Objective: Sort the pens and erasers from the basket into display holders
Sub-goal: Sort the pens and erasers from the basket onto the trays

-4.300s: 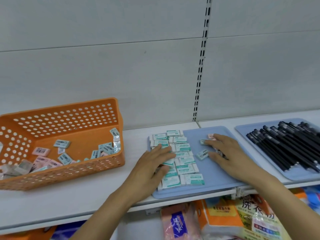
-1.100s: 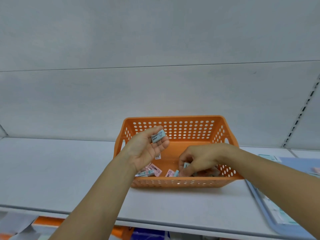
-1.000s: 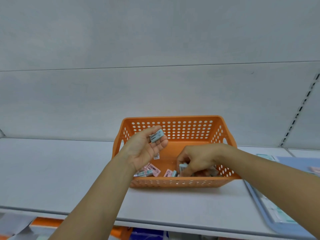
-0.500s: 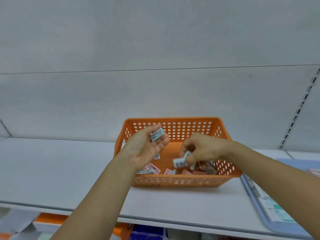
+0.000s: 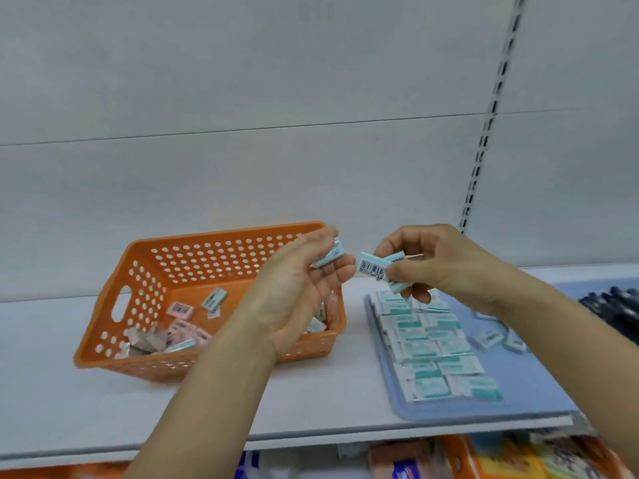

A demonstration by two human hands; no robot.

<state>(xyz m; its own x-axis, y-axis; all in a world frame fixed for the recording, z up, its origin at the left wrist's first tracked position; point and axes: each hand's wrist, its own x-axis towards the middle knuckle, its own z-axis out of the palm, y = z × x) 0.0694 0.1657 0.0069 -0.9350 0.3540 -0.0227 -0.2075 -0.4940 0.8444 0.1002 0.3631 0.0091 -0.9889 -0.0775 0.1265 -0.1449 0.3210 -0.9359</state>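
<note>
Shelf (image 5: 52, 392): white, carried it all.
Basket (image 5: 138, 271): orange, sat left, pink and blue erasers (image 5: 179, 310) loose inside.
Tray (image 5: 539, 392): blue, just right of basket, packed erasers in rows (image 5: 432, 344).
Pens (image 5: 612, 305): dark, far right edge.
Left hand (image 5: 297, 292): raised over the basket, fingers pinched a blue eraser (image 5: 328, 257).
Right hand (image 5: 435, 267): above the tray, gripped barcoded erasers (image 5: 375, 267), nearly touching the left's.

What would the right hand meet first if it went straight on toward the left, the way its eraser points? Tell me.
Most likely the left hand and the blue eraser it pinches. The right hand holds its barcode eraser just short of them, a narrow gap between, though depth is uncertain.
</note>
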